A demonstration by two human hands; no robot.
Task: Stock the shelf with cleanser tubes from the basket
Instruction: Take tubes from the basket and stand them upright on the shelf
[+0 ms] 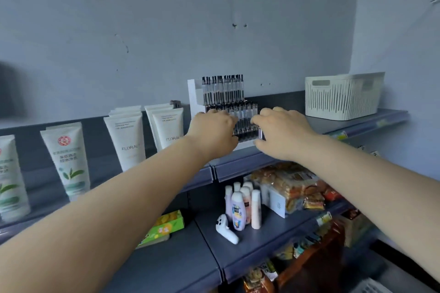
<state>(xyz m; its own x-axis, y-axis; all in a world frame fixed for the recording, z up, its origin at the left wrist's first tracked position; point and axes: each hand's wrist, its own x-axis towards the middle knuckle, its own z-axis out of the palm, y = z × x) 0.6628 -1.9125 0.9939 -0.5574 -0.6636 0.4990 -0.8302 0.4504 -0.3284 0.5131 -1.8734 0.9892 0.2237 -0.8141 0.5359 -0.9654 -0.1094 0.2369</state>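
Two hands: left hand [214, 129], right hand [282, 132] grip pen rack [229, 112] | rack full of pens | basket [342, 95] contents hidden

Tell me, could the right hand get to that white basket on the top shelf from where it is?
Probably yes: the right hand is on the pen rack, and bare shelf lies between it and the basket.

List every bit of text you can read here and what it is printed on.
"FLORAL": white tube on the top shelf.
"FLORAL", partly hidden by the left arm: next white tube.
Green-leaf tubes: print blurred.
Bottles, snack packs, shelf price tags: unreadable.
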